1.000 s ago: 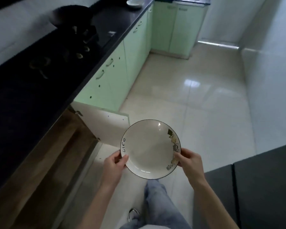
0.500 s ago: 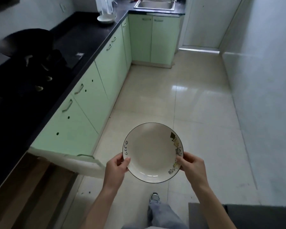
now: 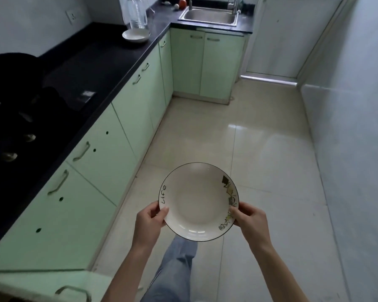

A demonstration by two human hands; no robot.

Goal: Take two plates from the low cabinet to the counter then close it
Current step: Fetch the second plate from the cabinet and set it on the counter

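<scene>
A glossy black counter (image 3: 109, 62) runs along the left over smooth pale-green cabinets (image 3: 122, 136); the low cabinet door (image 3: 52, 282) stands open at the bottom edge. Over the tiled floor (image 3: 260, 138), the left hand (image 3: 150, 224) pinches the round, dark-rimmed ceramic plate (image 3: 196, 203) at its left rim, thumb on top. The right hand (image 3: 250, 221) pinches the illustrated right rim likewise. A second white plate (image 3: 136, 36) rests on the far counter.

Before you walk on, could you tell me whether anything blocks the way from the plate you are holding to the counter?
Nothing visible does: the plate is over open floor, and the black counter has bare space before the other plate.
</scene>
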